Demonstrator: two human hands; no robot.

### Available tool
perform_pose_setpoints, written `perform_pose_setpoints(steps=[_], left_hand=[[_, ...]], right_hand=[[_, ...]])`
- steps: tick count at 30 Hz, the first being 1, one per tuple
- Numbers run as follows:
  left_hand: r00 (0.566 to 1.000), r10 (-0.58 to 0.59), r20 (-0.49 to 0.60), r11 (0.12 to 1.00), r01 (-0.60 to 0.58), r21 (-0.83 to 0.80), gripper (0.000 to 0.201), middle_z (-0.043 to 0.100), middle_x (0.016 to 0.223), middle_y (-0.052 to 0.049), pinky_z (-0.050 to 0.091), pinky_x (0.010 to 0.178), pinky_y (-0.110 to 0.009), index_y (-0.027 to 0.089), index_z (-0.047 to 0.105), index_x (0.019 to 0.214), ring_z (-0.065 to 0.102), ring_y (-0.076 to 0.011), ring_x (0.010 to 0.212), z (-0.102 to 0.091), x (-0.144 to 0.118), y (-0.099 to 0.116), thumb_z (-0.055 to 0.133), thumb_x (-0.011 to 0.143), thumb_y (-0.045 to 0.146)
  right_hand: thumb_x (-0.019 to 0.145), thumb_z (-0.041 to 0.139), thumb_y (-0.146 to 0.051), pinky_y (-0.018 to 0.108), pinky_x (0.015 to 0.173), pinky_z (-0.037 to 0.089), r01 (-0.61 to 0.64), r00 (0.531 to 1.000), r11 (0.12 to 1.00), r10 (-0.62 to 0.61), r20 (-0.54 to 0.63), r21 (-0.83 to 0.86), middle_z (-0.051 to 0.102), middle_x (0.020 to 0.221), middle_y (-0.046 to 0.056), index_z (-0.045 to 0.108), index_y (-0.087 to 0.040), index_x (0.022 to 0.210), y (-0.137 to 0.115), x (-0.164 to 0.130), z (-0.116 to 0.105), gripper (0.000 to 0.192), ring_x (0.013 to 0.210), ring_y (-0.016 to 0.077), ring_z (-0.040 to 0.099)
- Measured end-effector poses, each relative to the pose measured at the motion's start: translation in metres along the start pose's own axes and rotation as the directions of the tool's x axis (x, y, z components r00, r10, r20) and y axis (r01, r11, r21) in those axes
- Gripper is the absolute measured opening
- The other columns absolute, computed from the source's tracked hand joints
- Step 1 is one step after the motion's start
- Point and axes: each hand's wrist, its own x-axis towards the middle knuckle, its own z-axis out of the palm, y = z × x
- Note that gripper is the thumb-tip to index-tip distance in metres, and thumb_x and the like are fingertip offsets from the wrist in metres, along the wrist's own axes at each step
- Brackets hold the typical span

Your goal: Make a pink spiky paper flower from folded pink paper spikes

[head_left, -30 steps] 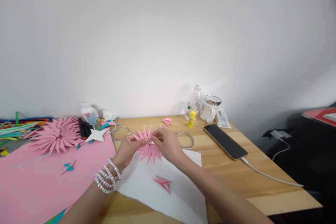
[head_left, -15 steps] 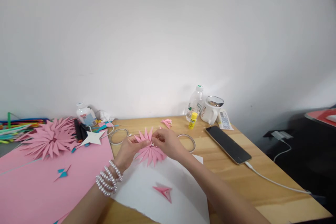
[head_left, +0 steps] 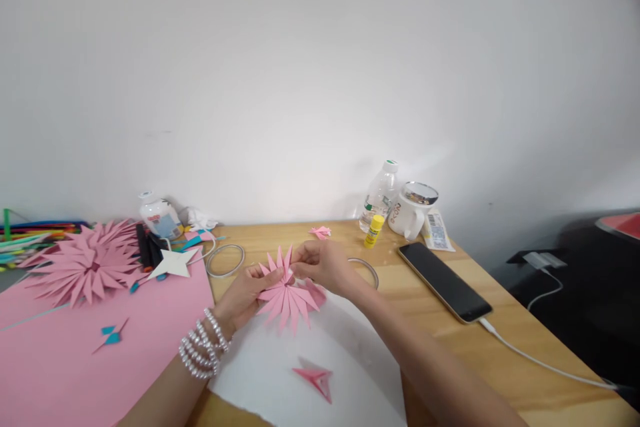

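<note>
Nearest the camera, a loose folded pink petal (head_left: pixel 315 378) lies on the white sheet (head_left: pixel 260 373), apart from both hands. Beyond it, the left hand (head_left: pixel 245 293), beaded bracelets (head_left: pixel 200 350) at the wrist, supports the pink paper flower (head_left: pixel 287 290) from below and the left, thumb pressed on a petal near the hub. The right hand (head_left: pixel 323 265) pinches the flower's upper petals between thumb and forefinger at the centre. The flower sits just above the white sheet's far edge, over the wooden table (head_left: pixel 500 347). Judgement: very light, thin folded paper, stiff along the creases but easily crushed; the tips bend readily. Best held at the hub, where the layers stack, not by the points. Farther off: wire ring (head_left: pixel 225 260), phone (head_left: pixel 445 281), glue stick (head_left: pixel 373 231), mug (head_left: pixel 413 210).
</note>
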Motion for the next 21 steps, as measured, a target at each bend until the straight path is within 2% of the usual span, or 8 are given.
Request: perform_pose_setpoints(steps=[3,7,11,14,18,21], left_hand=[[1.0,-0.003,0.015,1.0,0.003,-0.015,0.023,0.07,0.072,-0.008,0.045,0.063,-0.026,0.012,0.068,0.068,0.063,-0.0179,0.07,-0.004,0.002,-0.002,0.073,0.06,0.033],[1.0,-0.027,-0.011,0.999,0.027,0.016,0.022,0.069,0.067,-0.007,0.043,0.058,-0.024,0.013,0.067,0.066,0.061,-0.0159,0.064,-0.009,0.002,-0.003,0.071,0.063,0.034],[0.999,-0.051,0.019,0.998,0.05,0.027,0.025,0.068,0.067,-0.007,0.041,0.053,-0.023,0.012,0.067,0.066,0.058,-0.0137,0.058,-0.011,0.0,-0.002,0.07,0.064,0.037],[0.994,-0.089,0.065,0.996,0.091,-0.025,0.027,0.066,0.062,-0.006,0.038,0.048,-0.021,0.011,0.066,0.062,0.054,-0.0106,0.051,-0.012,0.0,-0.001,0.071,0.063,0.038],[0.981,-0.142,0.135,0.986,0.153,-0.068,0.027,0.065,0.062,-0.006,0.038,0.049,-0.021,0.01,0.067,0.062,0.055,-0.0112,0.053,-0.015,0.0,-0.002,0.069,0.066,0.037],[0.972,-0.16,0.175,0.982,0.174,-0.072,0.025,0.065,0.064,-0.005,0.039,0.051,-0.021,0.01,0.068,0.066,0.055,-0.0103,0.054,-0.018,0.001,-0.004,0.066,0.069,0.035]], right_hand=[[0.064,0.052,-0.009,0.017,0.045,0.036,-0.069,0.993,0.998,0.068,0.099,0.005,0.059,0.054,-0.003,0.059,-0.016,0.06,-0.007,0.006,-0.005,0.01,0.047,0.0078,0.051],[0.064,0.054,-0.011,0.017,0.045,0.037,-0.093,0.985,0.993,0.102,0.136,-0.07,0.058,0.051,-0.004,0.061,-0.016,0.061,-0.008,0.01,-0.005,0.009,0.046,0.0085,0.051],[0.071,0.055,-0.013,0.018,0.046,0.034,0.076,0.977,0.973,-0.03,0.21,-0.217,0.061,0.059,-0.003,0.063,-0.018,0.068,-0.005,0.008,-0.003,0.011,0.047,0.0079,0.048],[0.076,0.058,-0.019,0.019,0.052,0.035,0.225,0.954,0.917,-0.14,0.264,-0.329,0.059,0.068,-0.002,0.067,-0.021,0.075,-0.007,0.004,-0.004,0.009,0.056,0.0087,0.048],[0.074,0.064,-0.028,0.02,0.057,0.035,0.301,0.949,0.838,-0.215,0.231,-0.455,0.049,0.085,0.001,0.069,-0.026,0.08,-0.015,0.001,-0.01,0.009,0.067,0.0097,0.047],[0.074,0.063,-0.025,0.019,0.058,0.036,0.347,0.921,0.828,-0.212,0.327,-0.44,0.047,0.085,0.0,0.068,-0.028,0.089,-0.018,0.001,-0.015,0.015,0.067,0.009,0.047]])
